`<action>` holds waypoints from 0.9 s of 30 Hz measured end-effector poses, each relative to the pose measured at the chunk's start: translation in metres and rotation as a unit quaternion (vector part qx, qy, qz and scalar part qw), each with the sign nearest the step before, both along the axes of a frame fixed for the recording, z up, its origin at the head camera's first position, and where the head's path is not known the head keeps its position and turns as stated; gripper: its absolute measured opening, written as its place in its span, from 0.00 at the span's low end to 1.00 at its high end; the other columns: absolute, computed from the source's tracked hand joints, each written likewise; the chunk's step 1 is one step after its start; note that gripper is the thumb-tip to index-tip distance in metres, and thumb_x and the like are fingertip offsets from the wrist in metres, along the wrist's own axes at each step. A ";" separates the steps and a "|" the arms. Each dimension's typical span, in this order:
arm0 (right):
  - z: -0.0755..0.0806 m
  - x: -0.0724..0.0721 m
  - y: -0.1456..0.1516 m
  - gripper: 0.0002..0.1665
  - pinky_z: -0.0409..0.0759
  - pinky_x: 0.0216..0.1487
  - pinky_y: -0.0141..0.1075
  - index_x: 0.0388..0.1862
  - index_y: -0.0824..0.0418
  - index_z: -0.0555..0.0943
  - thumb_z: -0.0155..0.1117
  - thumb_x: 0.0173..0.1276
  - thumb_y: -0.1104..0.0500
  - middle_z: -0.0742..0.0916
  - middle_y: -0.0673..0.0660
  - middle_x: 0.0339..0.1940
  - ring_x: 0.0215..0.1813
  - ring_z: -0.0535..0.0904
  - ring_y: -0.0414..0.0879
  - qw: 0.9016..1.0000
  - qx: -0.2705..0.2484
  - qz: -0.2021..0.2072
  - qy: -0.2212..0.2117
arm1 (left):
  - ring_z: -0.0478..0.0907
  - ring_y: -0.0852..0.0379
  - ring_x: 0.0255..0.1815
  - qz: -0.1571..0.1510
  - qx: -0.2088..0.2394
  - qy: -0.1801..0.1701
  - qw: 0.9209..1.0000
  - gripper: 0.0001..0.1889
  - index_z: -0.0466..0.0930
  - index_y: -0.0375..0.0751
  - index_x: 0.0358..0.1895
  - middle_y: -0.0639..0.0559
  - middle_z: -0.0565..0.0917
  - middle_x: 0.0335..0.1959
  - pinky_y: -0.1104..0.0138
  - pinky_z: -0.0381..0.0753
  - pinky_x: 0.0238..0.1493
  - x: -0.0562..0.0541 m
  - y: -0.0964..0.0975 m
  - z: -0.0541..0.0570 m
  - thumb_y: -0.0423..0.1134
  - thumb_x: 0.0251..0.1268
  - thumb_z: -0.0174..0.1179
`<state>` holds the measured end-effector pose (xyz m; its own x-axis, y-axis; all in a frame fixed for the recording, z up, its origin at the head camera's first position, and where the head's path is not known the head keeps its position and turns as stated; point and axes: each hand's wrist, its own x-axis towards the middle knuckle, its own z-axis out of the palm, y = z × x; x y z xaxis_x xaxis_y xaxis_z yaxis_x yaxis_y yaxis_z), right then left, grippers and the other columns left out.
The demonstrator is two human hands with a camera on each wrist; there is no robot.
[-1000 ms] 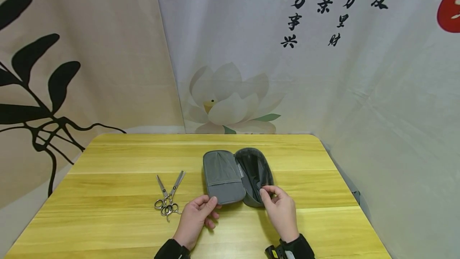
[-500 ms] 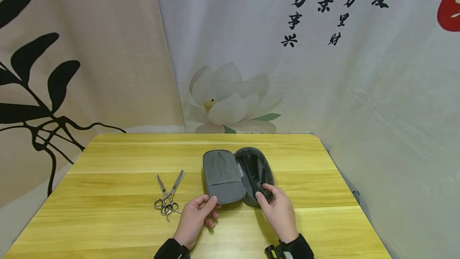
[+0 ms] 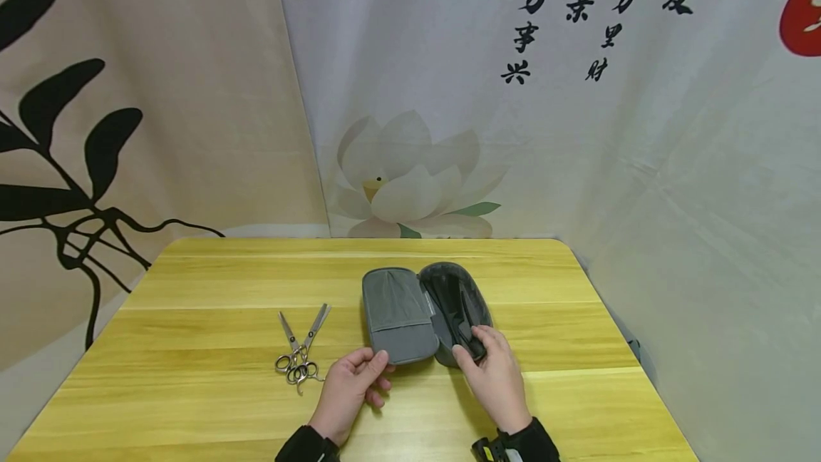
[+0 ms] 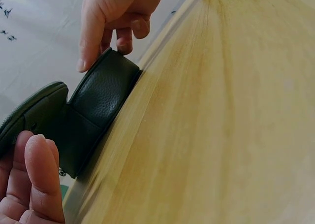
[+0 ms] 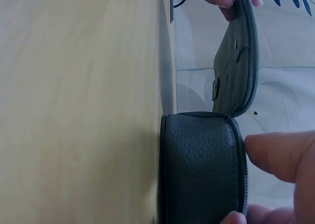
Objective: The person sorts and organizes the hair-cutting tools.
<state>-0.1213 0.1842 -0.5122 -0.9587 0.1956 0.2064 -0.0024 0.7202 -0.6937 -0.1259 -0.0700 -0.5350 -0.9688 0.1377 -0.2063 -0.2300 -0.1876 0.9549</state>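
Grey case (image 3: 423,330), open on the counter (image 3: 212,348): body (image 5: 202,165) resting, lid (image 3: 396,301) folded leftward. Left grip (image 3: 354,385) pinching lid's near edge; right grip (image 3: 497,376) curled about body's near end. Two scissors (image 3: 300,356), handles overlapping, lying left. Step, apparently: steadying the opened case; next move calls for a held-back lid.

A yellow wood-grained table (image 3: 410,423) with rounded far corners stood before pale, creased fabric hangings. The beige hanging (image 3: 218,91) on the left bore a black leafy plant (image 3: 115,145); the greyish-white one beside it carried a pale lotus (image 3: 420,180), black Chinese characters (image 3: 580,4) and, at the far right, a red shape (image 3: 798,16). The light was soft.
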 end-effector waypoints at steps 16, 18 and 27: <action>-0.001 -0.001 0.001 0.27 0.84 0.65 0.59 0.61 0.67 0.86 0.76 0.72 0.50 0.83 0.65 0.68 0.69 0.81 0.65 1.000 -0.005 0.009 0.006 | 0.83 0.57 0.26 -0.003 -0.010 0.001 1.000 0.22 0.83 0.29 0.54 0.44 0.91 0.42 0.67 0.86 0.25 -0.001 0.000 -0.001 0.48 0.76 0.68; -0.002 -0.001 0.001 0.27 0.84 0.65 0.59 0.61 0.67 0.86 0.76 0.72 0.50 0.84 0.65 0.67 0.69 0.82 0.64 1.000 -0.005 0.009 0.006 | 0.83 0.57 0.26 -0.002 -0.009 0.002 1.000 0.22 0.83 0.29 0.53 0.44 0.91 0.42 0.67 0.86 0.25 -0.001 0.000 -0.001 0.48 0.76 0.68; -0.001 -0.001 0.002 0.22 0.81 0.40 0.35 0.56 0.63 0.89 0.76 0.72 0.49 0.87 0.62 0.61 0.37 0.81 0.42 1.000 0.003 0.013 -0.004 | 0.82 0.56 0.23 0.009 -0.012 0.006 1.000 0.22 0.82 0.28 0.53 0.43 0.91 0.40 0.66 0.87 0.25 0.000 -0.001 0.001 0.48 0.77 0.67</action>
<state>-0.1224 0.1862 -0.5134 -0.9649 0.1700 0.2000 -0.0151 0.7247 -0.6889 -0.1257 -0.0707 -0.5342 -0.9735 0.1148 -0.1979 -0.2154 -0.1680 0.9620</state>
